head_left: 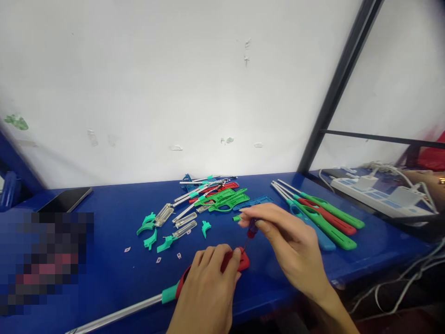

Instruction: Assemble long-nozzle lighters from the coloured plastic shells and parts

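Observation:
A red long-necked lighter (244,265) lies on the blue table with its metal tube pointing to the lower left. My left hand (210,283) is closed over its red handle and hides most of it. My right hand (290,239) grips a small screwdriver (251,229) with a dark red and blue handle; its tip meets the handle's end near a slot. Beyond my hands lie green handle shells (222,199), teal triggers (150,240), clear fuel tanks (185,229) and metal tubes (194,192).
Several whole lighters (327,218) in green, red and blue lie at the right. A phone (66,199) rests at the back left. A white power strip (378,197) with cables sits beyond a black frame post (333,88). Another person's arm (426,181) shows at the far right.

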Action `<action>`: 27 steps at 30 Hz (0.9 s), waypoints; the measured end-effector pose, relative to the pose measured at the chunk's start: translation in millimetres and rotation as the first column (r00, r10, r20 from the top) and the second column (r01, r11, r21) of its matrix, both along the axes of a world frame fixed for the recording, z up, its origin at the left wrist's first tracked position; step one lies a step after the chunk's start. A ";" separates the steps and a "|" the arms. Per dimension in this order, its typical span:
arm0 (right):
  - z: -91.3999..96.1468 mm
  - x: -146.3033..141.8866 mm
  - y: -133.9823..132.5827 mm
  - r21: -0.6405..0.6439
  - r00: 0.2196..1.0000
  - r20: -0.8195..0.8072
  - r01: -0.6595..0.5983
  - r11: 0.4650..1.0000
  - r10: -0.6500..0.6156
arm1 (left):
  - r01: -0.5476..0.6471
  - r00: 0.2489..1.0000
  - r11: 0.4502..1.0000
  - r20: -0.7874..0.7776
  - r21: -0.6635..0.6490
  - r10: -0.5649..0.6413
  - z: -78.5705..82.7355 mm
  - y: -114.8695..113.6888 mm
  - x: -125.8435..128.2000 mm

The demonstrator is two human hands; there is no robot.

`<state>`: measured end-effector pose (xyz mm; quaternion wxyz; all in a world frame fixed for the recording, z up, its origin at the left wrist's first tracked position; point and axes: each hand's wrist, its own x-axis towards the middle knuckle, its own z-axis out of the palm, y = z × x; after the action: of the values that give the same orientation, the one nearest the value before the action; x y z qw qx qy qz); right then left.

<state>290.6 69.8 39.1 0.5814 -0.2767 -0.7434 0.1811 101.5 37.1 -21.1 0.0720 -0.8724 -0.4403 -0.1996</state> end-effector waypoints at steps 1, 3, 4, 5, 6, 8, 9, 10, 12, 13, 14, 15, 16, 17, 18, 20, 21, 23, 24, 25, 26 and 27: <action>-0.2 0.0 0.2 0.006 0.999 -0.038 0.016 1.000 -0.016 | 0.001 1.000 1.000 0.002 0.001 -0.001 0.0 0.0 0.0; -0.3 0.0 0.5 0.041 0.992 -0.070 0.108 0.993 -0.105 | 0.001 1.000 1.000 0.007 0.009 -0.001 0.0 0.0 0.4; -0.2 0.2 0.6 0.052 0.990 -0.048 0.136 0.989 -0.134 | 0.001 1.000 1.000 0.009 0.017 -0.001 0.1 0.0 0.7; 0.0 0.7 0.5 0.055 0.992 -0.014 0.127 0.990 -0.127 | -0.001 1.000 1.000 0.010 0.027 0.001 0.3 0.1 1.0; 0.2 1.4 0.4 0.043 0.996 0.016 0.086 0.995 -0.087 | -0.002 1.000 0.999 0.010 0.035 0.002 0.6 0.3 1.3; 0.2 2.8 0.0 0.004 1.000 0.019 -0.007 1.000 0.007 | -0.006 1.000 0.999 0.013 0.041 0.005 1.4 0.7 2.0; 0.1 3.3 -0.3 -0.001 1.000 -0.005 -0.020 1.000 0.020 | -0.005 1.000 0.999 0.012 0.039 0.005 1.7 0.8 2.2; 0.1 3.7 -0.6 0.006 0.999 -0.032 -0.003 1.000 0.004 | -0.004 1.000 0.999 0.009 0.036 0.004 1.9 1.0 2.3; 0.8 4.2 -1.6 0.027 0.997 -0.043 0.071 0.997 -0.069 | -0.002 1.000 1.000 0.001 0.030 0.002 2.0 0.9 2.1; 1.7 4.4 -2.3 0.032 0.996 -0.016 0.085 0.996 -0.084 | 0.000 1.000 1.000 -0.001 0.030 0.000 1.8 0.9 1.9; 2.8 4.6 -3.0 0.026 0.997 0.020 0.068 0.997 -0.068 | 0.003 1.000 1.000 -0.003 0.027 -0.003 1.6 0.7 1.7; 4.0 4.7 -3.7 0.009 0.999 0.047 0.025 1.000 -0.025 | 0.002 1.000 1.000 -0.002 0.024 -0.002 1.4 0.6 1.5; 5.0 4.8 -4.5 -0.012 0.998 0.058 -0.025 1.000 0.025 | 0.003 1.000 1.000 -0.002 0.019 -0.003 1.3 0.5 1.4; 5.8 4.7 -5.1 -0.027 0.997 0.053 -0.059 0.998 0.060 | 0.001 1.000 1.000 -0.002 0.016 -0.001 1.3 0.5 1.5; 6.3 4.5 -5.8 -0.026 0.997 0.036 -0.062 0.998 0.063 | 0.000 1.000 1.000 -0.002 0.014 0.000 1.3 0.4 1.6; 6.5 3.9 -7.0 0.015 1.000 0.000 0.026 1.000 -0.026 | -0.003 1.000 1.000 0.000 0.017 0.003 1.7 0.2 2.2; 6.5 3.8 -7.6 0.034 0.997 0.003 0.077 0.996 -0.078 | -0.001 1.000 1.000 0.002 0.024 0.001 1.9 0.0 2.5; 6.4 4.4 -8.6 0.024 0.994 0.051 0.092 0.995 -0.093 | -0.001 1.000 1.000 0.007 0.030 0.001 2.5 -0.2 3.1; 6.1 4.9 -8.8 0.000 0.996 0.078 0.049 0.999 -0.049 | -0.001 1.000 1.000 0.010 0.028 0.000 2.9 -0.3 3.5; 5.7 5.3 -8.8 -0.026 0.996 0.094 -0.003 1.000 0.006 | -0.002 1.000 1.000 0.013 0.024 0.002 3.3 -0.5 3.7; 4.9 5.4 -8.4 -0.042 0.995 0.092 -0.043 0.998 0.047 | -0.004 1.000 1.000 0.016 0.018 0.004 3.7 -0.6 3.9; 3.9 5.2 -7.9 -0.039 0.996 0.072 -0.053 0.998 0.055 | -0.004 1.000 1.000 0.017 0.014 0.004 4.2 -0.8 4.1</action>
<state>295.7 61.9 43.0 0.5433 -0.2737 -0.7679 0.2003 105.6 36.3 -16.9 0.0749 -0.8692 -0.4413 -0.2101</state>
